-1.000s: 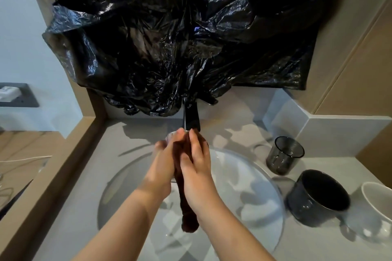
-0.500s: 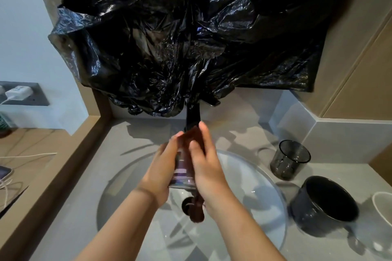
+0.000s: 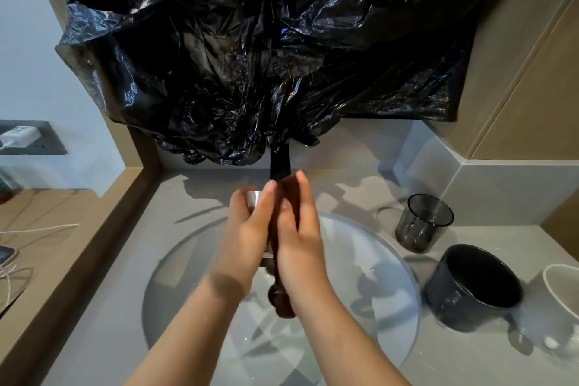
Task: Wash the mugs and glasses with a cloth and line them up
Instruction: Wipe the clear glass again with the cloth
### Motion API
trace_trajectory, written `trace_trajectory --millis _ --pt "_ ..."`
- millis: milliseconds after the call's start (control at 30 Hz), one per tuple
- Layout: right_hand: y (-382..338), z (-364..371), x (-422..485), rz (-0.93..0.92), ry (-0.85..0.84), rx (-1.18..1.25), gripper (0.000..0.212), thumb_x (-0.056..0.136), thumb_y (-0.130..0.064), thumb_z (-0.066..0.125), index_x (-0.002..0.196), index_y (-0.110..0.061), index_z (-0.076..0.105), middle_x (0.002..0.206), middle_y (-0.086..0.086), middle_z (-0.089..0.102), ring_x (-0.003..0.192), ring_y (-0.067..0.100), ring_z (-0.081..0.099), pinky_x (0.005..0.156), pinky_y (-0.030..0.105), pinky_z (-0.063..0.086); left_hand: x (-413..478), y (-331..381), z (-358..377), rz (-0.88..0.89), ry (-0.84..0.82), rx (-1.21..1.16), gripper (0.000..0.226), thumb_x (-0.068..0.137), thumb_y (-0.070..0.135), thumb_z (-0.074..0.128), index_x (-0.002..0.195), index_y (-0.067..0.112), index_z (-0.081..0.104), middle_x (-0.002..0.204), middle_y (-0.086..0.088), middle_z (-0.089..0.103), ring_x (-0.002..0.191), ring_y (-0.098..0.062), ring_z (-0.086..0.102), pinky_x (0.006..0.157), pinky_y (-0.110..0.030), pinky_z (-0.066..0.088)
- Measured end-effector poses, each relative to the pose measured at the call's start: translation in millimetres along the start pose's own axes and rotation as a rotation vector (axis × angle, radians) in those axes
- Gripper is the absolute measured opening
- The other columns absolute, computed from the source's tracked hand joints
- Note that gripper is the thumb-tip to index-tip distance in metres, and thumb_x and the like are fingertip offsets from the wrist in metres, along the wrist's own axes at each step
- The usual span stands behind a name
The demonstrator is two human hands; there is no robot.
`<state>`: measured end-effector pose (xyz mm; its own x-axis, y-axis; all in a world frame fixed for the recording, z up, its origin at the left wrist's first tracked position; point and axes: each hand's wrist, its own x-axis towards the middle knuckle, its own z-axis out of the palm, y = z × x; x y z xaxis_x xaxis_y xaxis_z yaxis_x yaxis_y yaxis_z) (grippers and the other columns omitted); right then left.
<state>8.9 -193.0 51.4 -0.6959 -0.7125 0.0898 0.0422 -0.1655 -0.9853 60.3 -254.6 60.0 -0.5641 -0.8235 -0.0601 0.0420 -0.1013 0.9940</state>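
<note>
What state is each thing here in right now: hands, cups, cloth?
Clear glass: held over the sink.
Left hand: grips the clear glass.
Cloth: hangs down, bunched.
Right hand: presses cloth against glass, fingers straight.
Smoked glass: upright on counter.
Dark mug: upright on counter.
White mug: upright, partly cropped.

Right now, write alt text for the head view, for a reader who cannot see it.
Two bare hands wash a clear glass over a round sink: left hand grips it, right hand presses a brown cloth against it. To the right on the counter stand a smoky glass, a dark mug and a white mug.
</note>
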Motion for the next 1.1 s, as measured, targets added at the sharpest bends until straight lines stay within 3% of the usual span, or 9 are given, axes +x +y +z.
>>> trace_trajectory --millis 100,267,400,467,600,700,867,967,1100 --pt "6.0 2.6 0.7 -0.032 0.073 -0.093 0.038 0.098 -0.039 0.038 0.118 -0.07 0.026 0.134 -0.022 0.045 0.113 -0.003 0.049 0.084 0.015 0.044 1.3 -5.5 2.3 -0.039 -0.011 -0.095 0.047 0.088 0.055 0.049 0.108 0.014 0.059 0.095 -0.008 0.071 0.078 -0.012 0.071 0.067 -0.028 0.052" --pt "-12.5 -16.8 16.0 0.411 -0.077 0.25 0.05 0.094 -0.058 0.038 0.087 -0.02 0.071 0.076 0.002 0.074 0.065 0.017 0.07 0.065 0.03 0.056 2.6 -5.6 0.0 -0.161 -0.138 -0.194 0.076 0.071 0.067 0.049 0.114 0.007 0.065 0.098 -0.018 0.072 0.08 -0.027 0.072 0.06 -0.03 0.055" --pt "6.5 3.2 2.4 0.099 -0.088 -0.205 0.044 0.097 -0.046 0.036 0.139 -0.055 0.026 0.153 -0.008 0.031 0.132 0.013 0.041 0.107 0.035 0.039 13.1 -5.1 -4.6 -0.181 -0.056 -0.153 0.074 0.073 0.074 0.045 0.115 0.017 0.066 0.104 -0.01 0.073 0.092 -0.025 0.071 0.079 -0.038 0.056" --pt "8.7 7.8 1.3 0.021 -0.009 -0.223 0.051 0.098 -0.039 0.036 0.142 -0.055 0.016 0.156 -0.015 0.016 0.137 0.009 0.031 0.108 0.029 0.035 14.3 -6.3 -6.9 -0.185 -0.059 -0.125 0.072 0.075 0.073 0.046 0.117 0.019 0.065 0.104 -0.008 0.073 0.096 -0.024 0.07 0.084 -0.039 0.054" --pt "-6.8 -6.9 16.3 0.407 0.005 0.343 0.053 0.088 -0.065 0.037 0.09 -0.029 0.076 0.095 0.004 0.072 0.081 0.02 0.07 0.078 0.037 0.054 5.7 -2.0 -1.5 -0.148 -0.125 -0.164 0.065 0.081 0.062 0.053 0.112 0.006 0.065 0.1 -0.02 0.071 0.087 -0.032 0.07 0.07 -0.035 0.057" --pt "-10.2 -13.9 16.4 0.523 -0.035 0.491 0.068 0.095 -0.057 0.032 0.06 -0.018 0.075 0.071 0.006 0.071 0.057 0.019 0.068 0.063 0.03 0.051 6.2 1.5 -0.2 -0.067 -0.089 -0.189 0.078 0.07 0.065 0.065 0.113 0.0 0.057 0.095 -0.021 0.066 0.082 -0.029 0.067 0.073 -0.038 0.053" --pt "0.7 -0.2 -1.2 0.372 0.041 0.365 0.037 0.095 -0.057 0.033 0.114 -0.043 0.062 0.11 0.001 0.069 0.095 0.023 0.069 0.081 0.048 0.057 10.5 2.9 -4.2 0.014 0.036 0.079 0.049 0.087 0.067 0.04 0.101 0.023 0.053 0.103 -0.011 0.06 0.102 -0.031 0.061 0.094 -0.048 0.049" --pt "1.6 5.2 -7.4 0.149 0.079 0.115 0.026 0.09 -0.06 0.035 0.108 -0.079 0.033 0.128 -0.01 0.057 0.109 0.019 0.062 0.087 0.049 0.055 3.2 3.2 1.3 0.044 0.082 0.073 0.042 0.094 0.057 0.033 0.101 0.022 0.056 0.099 -0.008 0.065 0.096 -0.027 0.065 0.086 -0.041 0.053" --pt "6.8 3.1 -2.8 -0.058 0.084 -0.206 0.041 0.098 -0.042 0.038 0.131 -0.063 0.028 0.138 -0.023 0.044 0.121 0.001 0.046 0.098 0.028 0.043 -3.1 -1.9 5.2 -0.065 0.075 -0.104 0.047 0.087 0.063 0.044 0.103 0.02 0.057 0.103 -0.009 0.067 0.091 -0.02 0.068 0.076 -0.034 0.054"
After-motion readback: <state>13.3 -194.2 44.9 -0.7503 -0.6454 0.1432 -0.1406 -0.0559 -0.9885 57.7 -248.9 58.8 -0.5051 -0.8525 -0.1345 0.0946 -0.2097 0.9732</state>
